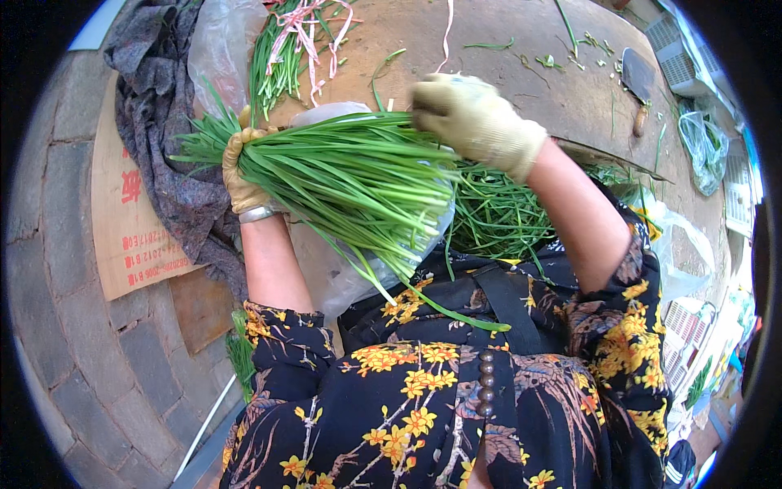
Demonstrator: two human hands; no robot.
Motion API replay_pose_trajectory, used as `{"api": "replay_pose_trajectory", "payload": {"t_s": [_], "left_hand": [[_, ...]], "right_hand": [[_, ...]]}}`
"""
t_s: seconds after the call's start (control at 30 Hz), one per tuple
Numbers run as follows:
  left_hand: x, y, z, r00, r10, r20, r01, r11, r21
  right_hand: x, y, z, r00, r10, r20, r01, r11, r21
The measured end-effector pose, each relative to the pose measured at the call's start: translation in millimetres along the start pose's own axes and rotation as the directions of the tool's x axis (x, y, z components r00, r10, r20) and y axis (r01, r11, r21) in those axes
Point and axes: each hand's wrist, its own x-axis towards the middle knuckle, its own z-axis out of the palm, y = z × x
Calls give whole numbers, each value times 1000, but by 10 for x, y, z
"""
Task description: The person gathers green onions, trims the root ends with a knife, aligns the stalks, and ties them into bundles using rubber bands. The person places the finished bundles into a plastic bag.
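Note:
My left hand (239, 174), in a pale yellow work glove, grips a fanned bunch of long green garlic chives (348, 165) near its leafy end. The pale stem ends spread to the right, and one long strand (458, 316) droops over my lap. At the bunch's upper right edge is my right hand (470, 116), gloved, blurred and with curled fingers. Whether those fingers hold any stems is hidden. Beneath the bunch shows a clear plastic sheet (360, 281). A heap of loose chives (501, 211) lies below my right forearm.
Another chive bunch (278, 73) lies at the board's far left with pink ties (302, 27) on it. A trowel-like blade with a wooden handle (638, 79) rests on the wooden board (519, 27). Grey cloth (165, 140) drapes the left edge; plastic bags (681, 250) are at right.

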Motion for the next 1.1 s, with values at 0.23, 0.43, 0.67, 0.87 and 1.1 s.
{"api": "replay_pose_trajectory", "payload": {"t_s": [0.23,0.43,0.67,0.87,1.1], "left_hand": [[2,-55,-577,956,-118,-270,142,987,71],[-127,-210,-761,901,-157,-405,229,964,136],[0,-200,-1076,916,-96,-391,219,933,284],[-65,-303,-976,922,-293,-254,292,956,-43],[-126,-264,-775,899,-218,-380,273,957,99]], "right_hand": [[-1105,464,-650,732,679,53,-505,593,-627],[-1076,-107,-499,938,343,-55,-280,839,466],[-294,-461,-92,935,306,176,-339,636,693],[-146,-394,164,877,323,355,-443,263,857],[-740,-455,-272,954,263,142,-233,353,906]]}}
